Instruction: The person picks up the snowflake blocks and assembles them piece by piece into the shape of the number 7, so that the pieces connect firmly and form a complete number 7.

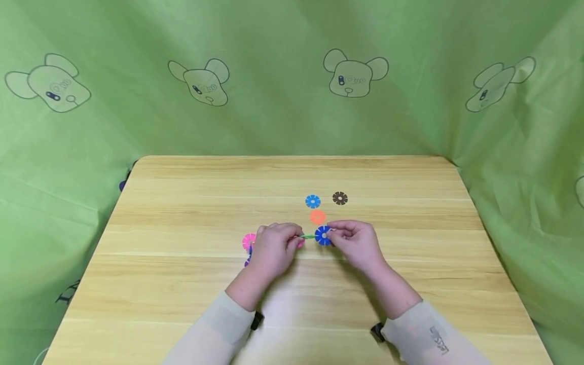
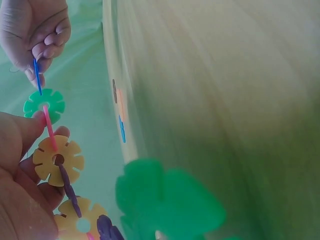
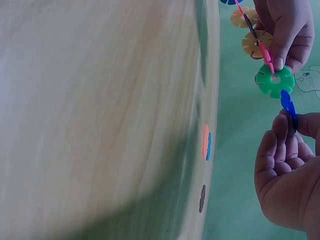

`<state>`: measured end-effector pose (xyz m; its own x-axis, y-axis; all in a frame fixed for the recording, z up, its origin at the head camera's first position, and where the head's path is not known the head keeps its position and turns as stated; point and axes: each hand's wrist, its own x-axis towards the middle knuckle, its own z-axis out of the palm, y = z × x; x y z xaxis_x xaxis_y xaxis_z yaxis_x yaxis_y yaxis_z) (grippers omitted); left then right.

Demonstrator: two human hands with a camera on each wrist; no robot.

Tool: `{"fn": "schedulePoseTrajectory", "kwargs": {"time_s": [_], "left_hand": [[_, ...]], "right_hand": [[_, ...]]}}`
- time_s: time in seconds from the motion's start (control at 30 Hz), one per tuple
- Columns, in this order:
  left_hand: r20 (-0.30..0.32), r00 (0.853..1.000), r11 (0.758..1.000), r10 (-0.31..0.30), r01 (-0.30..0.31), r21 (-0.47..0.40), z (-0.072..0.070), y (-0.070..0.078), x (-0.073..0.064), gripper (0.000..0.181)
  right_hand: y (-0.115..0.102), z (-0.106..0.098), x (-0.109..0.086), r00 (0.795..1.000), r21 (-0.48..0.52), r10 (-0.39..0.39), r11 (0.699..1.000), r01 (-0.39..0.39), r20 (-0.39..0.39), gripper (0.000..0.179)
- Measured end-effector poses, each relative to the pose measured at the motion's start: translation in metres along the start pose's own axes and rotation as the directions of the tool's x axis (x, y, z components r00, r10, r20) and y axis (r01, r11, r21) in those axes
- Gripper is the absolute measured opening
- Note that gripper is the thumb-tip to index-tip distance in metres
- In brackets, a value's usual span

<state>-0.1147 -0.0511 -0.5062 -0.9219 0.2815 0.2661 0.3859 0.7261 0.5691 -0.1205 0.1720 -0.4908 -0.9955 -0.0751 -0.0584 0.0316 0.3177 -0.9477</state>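
Note:
A chain of slotted plastic snowflake discs hangs from my left hand (image 1: pixel 276 248), whose thumb and fingers pinch it near the green disc (image 3: pixel 275 82) and a pink disc (image 2: pixel 49 127). Yellow discs (image 2: pixel 75 157) and a dark purple disc (image 2: pixel 69 190) follow along the chain. My right hand (image 1: pixel 360 243) pinches a dark blue disc (image 1: pixel 323 235) between thumb and fingertips. Its edge meets the green disc's rim; how deep the slots sit together I cannot tell. Past the left hand, a bright pink disc (image 1: pixel 248 242) shows at the chain's other end, partly hidden.
Beyond the hands, an orange disc (image 1: pixel 318 217), a light blue disc (image 1: pixel 312 201) and a brown disc (image 1: pixel 339 198) lie flat on the wooden table (image 1: pixel 182 203). Green cloth (image 1: pixel 283 116) hangs around the table. A blurred green shape (image 2: pixel 165 200) fills the left wrist view's foreground.

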Motion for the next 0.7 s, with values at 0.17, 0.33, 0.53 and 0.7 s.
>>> {"fn": "schedulePoseTrajectory", "kwargs": {"time_s": [0.17, 0.33, 0.53, 0.7], "left_hand": [[0.006, 1.0, 1.0, 0.011, -0.011, 0.003, -0.0001, 0.0005, 0.0, 0.007], [0.009, 1.0, 1.0, 0.024, -0.024, 0.003, 0.0, -0.0006, 0.0002, 0.006], [-0.004, 0.999, 0.999, 0.053, -0.053, 0.0, -0.0014, -0.0012, -0.001, 0.005], [-0.015, 0.997, 0.997, 0.073, -0.072, 0.012, -0.0022, -0.0006, -0.0015, 0.006]], "right_hand": [[0.0017, 0.0018, 0.0, 1.0, 0.003, -0.011, 1.0, 0.011, 0.011, 0.02], [0.0031, 0.0029, 0.0001, 1.0, 0.01, -0.023, 1.0, 0.023, 0.016, 0.018], [-0.0007, 0.004, -0.0004, 1.0, 0.042, 0.01, 0.999, -0.011, 0.029, 0.017], [-0.0054, 0.0031, -0.0013, 0.999, 0.063, 0.041, 0.997, -0.042, 0.031, 0.018]]}}
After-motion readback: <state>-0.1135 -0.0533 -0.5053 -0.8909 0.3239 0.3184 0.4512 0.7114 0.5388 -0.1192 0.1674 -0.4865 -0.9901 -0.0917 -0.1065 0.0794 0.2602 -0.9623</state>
